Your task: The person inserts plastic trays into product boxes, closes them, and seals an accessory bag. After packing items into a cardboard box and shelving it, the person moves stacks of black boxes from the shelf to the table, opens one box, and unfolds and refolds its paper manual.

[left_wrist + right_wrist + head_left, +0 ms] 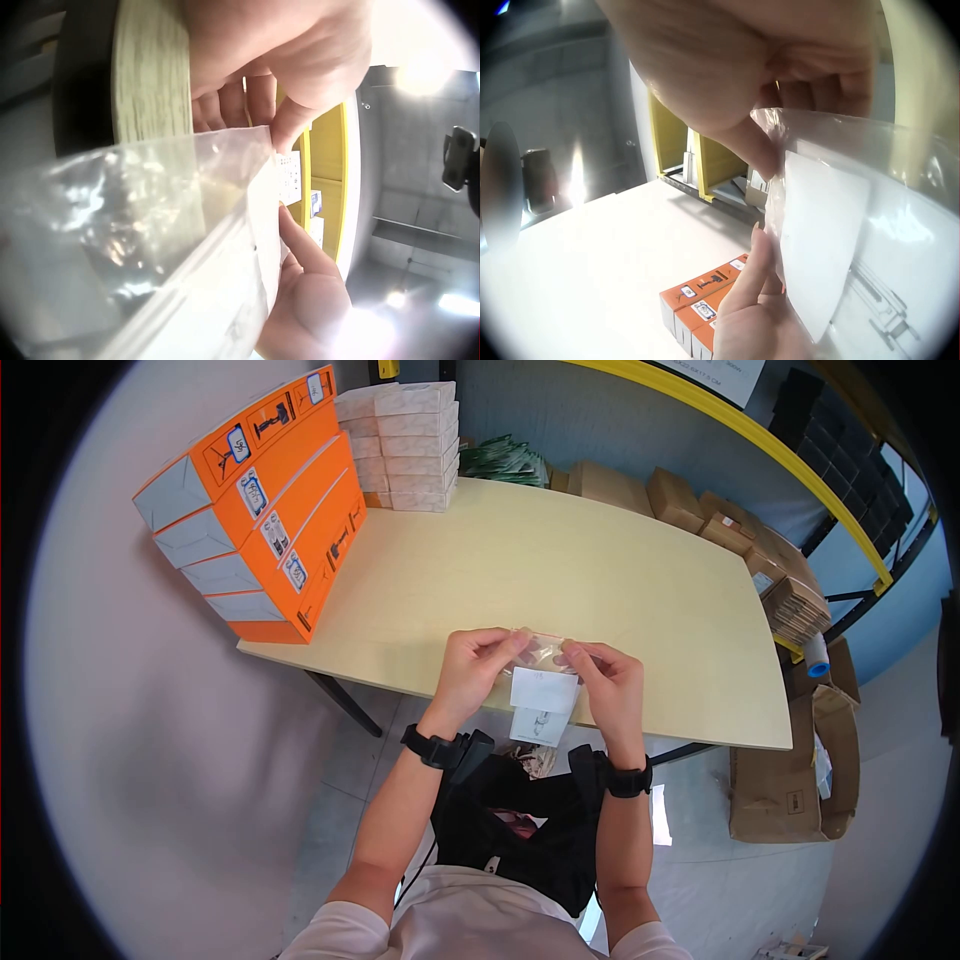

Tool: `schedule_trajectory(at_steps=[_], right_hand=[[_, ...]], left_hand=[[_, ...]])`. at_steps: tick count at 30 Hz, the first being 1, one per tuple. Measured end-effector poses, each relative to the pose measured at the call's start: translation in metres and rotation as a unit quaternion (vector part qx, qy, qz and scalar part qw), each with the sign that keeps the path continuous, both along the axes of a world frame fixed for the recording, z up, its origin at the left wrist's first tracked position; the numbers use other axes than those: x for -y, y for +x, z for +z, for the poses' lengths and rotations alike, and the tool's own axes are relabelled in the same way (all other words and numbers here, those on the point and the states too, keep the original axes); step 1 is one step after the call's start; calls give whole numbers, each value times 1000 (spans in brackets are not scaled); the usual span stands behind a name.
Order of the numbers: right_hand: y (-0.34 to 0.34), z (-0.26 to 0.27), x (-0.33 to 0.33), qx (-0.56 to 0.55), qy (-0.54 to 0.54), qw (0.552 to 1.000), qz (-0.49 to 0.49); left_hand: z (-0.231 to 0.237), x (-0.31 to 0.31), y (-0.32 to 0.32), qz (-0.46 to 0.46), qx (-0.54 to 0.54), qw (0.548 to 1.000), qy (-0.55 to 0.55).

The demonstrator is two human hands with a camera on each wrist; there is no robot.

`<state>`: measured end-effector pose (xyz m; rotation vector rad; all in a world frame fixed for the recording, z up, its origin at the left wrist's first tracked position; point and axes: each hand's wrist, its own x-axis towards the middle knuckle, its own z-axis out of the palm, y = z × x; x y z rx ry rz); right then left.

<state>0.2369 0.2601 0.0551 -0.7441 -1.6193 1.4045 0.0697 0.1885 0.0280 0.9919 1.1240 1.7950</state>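
Between both hands hangs a clear plastic bag [543,651], held over the table's near edge. My left hand [470,668] pinches its top left corner between thumb and fingers. The top right corner is pinched the same way by my right hand [614,685]. Inside the bag sits a folded white paper sheet [545,688] with a line drawing of a device on its lower part. The right wrist view shows that paper [825,232] through the glossy film. In the left wrist view the bag [150,202] has creases and bright reflections.
Orange boxes [290,510] are stacked at the table's left, with white boxes [415,450] behind them. The pale table [560,560] spreads in front of me. Cardboard boxes [675,500] line its far side below a yellow shelf beam [760,425]. An open carton [795,790] stands at right.
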Motion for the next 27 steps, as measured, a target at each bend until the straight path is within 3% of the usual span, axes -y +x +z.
schedule_trajectory(at_steps=[13, 19, 27], right_hand=[[0, 4, 2, 35, -17, 999, 0], [4, 4, 2, 42, -16, 999, 30], [-1, -4, 3, 56, 0, 996, 74]], left_hand=[[-4, -3, 0, 2, 46, 999, 17], [0, -5, 2, -28, 28, 998, 39], [3, 1, -1, -37, -68, 997, -22]])
